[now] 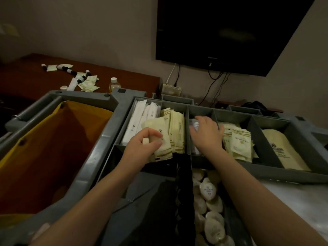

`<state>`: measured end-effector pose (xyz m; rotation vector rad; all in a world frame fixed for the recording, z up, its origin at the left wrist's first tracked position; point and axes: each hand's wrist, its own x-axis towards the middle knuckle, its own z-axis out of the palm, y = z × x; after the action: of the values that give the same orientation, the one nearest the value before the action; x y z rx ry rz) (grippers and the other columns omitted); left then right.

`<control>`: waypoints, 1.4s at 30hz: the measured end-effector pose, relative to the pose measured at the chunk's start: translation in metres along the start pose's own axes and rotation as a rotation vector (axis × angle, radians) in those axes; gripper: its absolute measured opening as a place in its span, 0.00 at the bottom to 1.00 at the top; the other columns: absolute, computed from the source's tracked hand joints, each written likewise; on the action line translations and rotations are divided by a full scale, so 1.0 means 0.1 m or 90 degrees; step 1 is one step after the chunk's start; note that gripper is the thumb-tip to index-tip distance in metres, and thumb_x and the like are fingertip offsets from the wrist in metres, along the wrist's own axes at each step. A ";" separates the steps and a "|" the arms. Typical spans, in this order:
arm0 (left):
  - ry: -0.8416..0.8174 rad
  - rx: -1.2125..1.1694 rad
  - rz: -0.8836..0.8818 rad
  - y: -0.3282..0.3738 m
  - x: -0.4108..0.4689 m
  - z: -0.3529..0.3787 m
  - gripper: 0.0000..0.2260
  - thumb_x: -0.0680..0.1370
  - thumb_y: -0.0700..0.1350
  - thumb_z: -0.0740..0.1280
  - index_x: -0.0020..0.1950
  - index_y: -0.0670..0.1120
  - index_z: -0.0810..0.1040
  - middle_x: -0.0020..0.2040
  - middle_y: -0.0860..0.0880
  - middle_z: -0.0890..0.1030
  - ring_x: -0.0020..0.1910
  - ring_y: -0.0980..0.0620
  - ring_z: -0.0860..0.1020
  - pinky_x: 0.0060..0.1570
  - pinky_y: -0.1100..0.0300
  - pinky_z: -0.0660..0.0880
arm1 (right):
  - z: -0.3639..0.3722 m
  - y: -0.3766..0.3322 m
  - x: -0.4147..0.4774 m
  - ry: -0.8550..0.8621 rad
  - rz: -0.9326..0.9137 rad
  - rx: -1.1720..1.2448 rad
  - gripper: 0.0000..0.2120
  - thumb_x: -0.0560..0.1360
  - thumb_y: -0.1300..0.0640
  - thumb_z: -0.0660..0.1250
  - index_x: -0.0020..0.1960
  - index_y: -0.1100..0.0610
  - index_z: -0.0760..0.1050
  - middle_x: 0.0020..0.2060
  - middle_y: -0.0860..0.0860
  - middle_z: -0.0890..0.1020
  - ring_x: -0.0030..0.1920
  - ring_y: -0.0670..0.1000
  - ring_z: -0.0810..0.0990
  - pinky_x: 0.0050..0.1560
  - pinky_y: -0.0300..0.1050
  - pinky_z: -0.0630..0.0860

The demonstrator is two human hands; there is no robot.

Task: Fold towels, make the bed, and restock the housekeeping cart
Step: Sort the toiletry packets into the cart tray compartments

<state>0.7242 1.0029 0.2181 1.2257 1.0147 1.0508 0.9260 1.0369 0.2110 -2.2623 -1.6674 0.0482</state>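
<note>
The grey housekeeping cart tray (200,108) has several divided compartments. My left hand (143,144) grips a stack of cream amenity packets (163,148) above the second compartment, which is full of upright cream packets (177,132). To the right of it, my right hand (207,134) reaches with spread fingers into the narrow third compartment, touching small white items (196,124) that it mostly hides. White long sachets (140,121) fill the leftmost compartment.
The cart's yellow linen bag (53,148) gapes at left. More cream packets (237,141) and a tan pouch (282,150) lie in the right compartments; round wrapped soaps (209,210) sit below. A brown desk (35,80) holds scattered packets, small bottles and a clear bottle (114,84). A wall TV (230,32) hangs above.
</note>
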 end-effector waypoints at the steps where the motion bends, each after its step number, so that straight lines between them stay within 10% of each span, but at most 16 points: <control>1: -0.010 0.000 0.002 0.01 -0.02 0.01 0.17 0.75 0.37 0.67 0.34 0.57 0.79 0.52 0.51 0.79 0.50 0.48 0.79 0.42 0.56 0.77 | -0.09 -0.12 -0.12 0.010 -0.021 0.102 0.17 0.80 0.49 0.57 0.66 0.51 0.70 0.63 0.49 0.75 0.65 0.51 0.70 0.69 0.55 0.58; 6: -0.062 0.009 0.000 0.06 -0.11 0.10 0.14 0.75 0.35 0.67 0.35 0.53 0.78 0.41 0.50 0.80 0.41 0.50 0.79 0.40 0.55 0.78 | -0.23 -0.55 -0.68 -0.132 -0.055 0.507 0.10 0.79 0.50 0.61 0.42 0.52 0.74 0.36 0.47 0.77 0.37 0.45 0.76 0.36 0.40 0.72; 10: -0.017 -0.032 0.006 0.08 -0.10 0.12 0.14 0.75 0.32 0.64 0.43 0.51 0.80 0.47 0.45 0.81 0.44 0.48 0.80 0.39 0.55 0.77 | -0.21 -0.48 -0.72 -0.047 -0.027 0.541 0.08 0.79 0.52 0.62 0.46 0.55 0.75 0.41 0.52 0.81 0.42 0.51 0.81 0.42 0.50 0.79; 16: -0.065 0.008 -0.004 0.20 -0.02 0.36 0.15 0.77 0.33 0.64 0.52 0.52 0.79 0.57 0.48 0.78 0.52 0.49 0.80 0.46 0.57 0.81 | -0.36 -0.08 -0.71 0.060 0.002 0.551 0.12 0.79 0.55 0.63 0.60 0.48 0.66 0.39 0.41 0.78 0.37 0.37 0.79 0.32 0.31 0.74; 21: -0.034 0.007 -0.028 0.19 0.01 0.69 0.14 0.76 0.33 0.64 0.52 0.51 0.78 0.54 0.49 0.76 0.49 0.50 0.78 0.42 0.58 0.78 | -0.47 0.75 -0.38 0.155 0.094 0.431 0.10 0.81 0.56 0.59 0.61 0.51 0.72 0.46 0.50 0.80 0.40 0.46 0.75 0.38 0.37 0.70; 29: -0.040 0.062 -0.076 0.16 -0.20 1.26 0.07 0.78 0.37 0.64 0.48 0.47 0.78 0.31 0.51 0.72 0.29 0.56 0.70 0.32 0.62 0.71 | -0.39 1.71 0.15 -0.032 0.131 0.046 0.22 0.78 0.61 0.59 0.71 0.54 0.67 0.72 0.58 0.62 0.70 0.62 0.60 0.69 0.53 0.61; 33: 0.008 0.029 -0.116 0.09 -0.34 1.36 0.05 0.78 0.39 0.64 0.47 0.47 0.78 0.29 0.52 0.71 0.29 0.57 0.69 0.32 0.62 0.70 | -0.33 1.59 -0.01 -0.024 -0.083 -0.011 0.14 0.79 0.55 0.59 0.60 0.50 0.78 0.60 0.51 0.77 0.60 0.54 0.73 0.58 0.50 0.70; 37: 0.075 -0.083 -0.138 0.10 -0.48 1.43 0.04 0.79 0.41 0.63 0.46 0.45 0.76 0.31 0.50 0.69 0.30 0.56 0.68 0.33 0.62 0.67 | -0.21 1.59 0.00 -0.184 -0.013 -0.013 0.09 0.75 0.56 0.64 0.50 0.53 0.82 0.48 0.51 0.83 0.46 0.51 0.79 0.47 0.44 0.77; 42: 0.150 -0.247 -0.152 0.09 -0.65 1.42 0.08 0.79 0.40 0.59 0.50 0.43 0.77 0.37 0.47 0.71 0.34 0.53 0.70 0.33 0.59 0.68 | -0.27 1.56 0.00 -0.154 -0.026 0.015 0.15 0.76 0.61 0.61 0.60 0.56 0.78 0.59 0.54 0.78 0.56 0.55 0.77 0.55 0.49 0.76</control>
<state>0.8474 0.9092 0.2398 0.6604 1.0459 1.1534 1.0758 0.9897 0.1929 -2.2784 -1.8200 0.3432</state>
